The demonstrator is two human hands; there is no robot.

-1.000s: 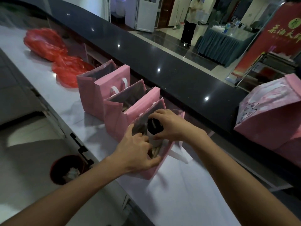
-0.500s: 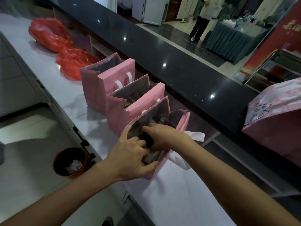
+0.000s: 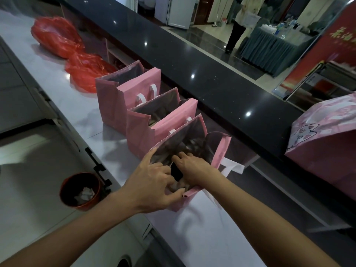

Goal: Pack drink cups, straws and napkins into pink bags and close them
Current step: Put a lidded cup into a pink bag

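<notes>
At frame centre the nearest bag (image 3: 219,155) stands open on the bench (image 3: 77,105). The left hand (image 3: 152,182) pinches its near edge; the right hand (image 3: 194,166) reaches inside, fingers curled on a dark cup (image 3: 176,171). The red banner (image 3: 335,33), upper right, bears yellow characters too blurred to read.

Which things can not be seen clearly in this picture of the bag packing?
- Head view: contents of the nearest pink bag, hidden by the left hand, the right hand and blur.
- Right fingertips: inside the bag, so its grip is unclear.
- Contents of the two farther bags: dark.
- Large pink bag: cut by the right edge.
</notes>
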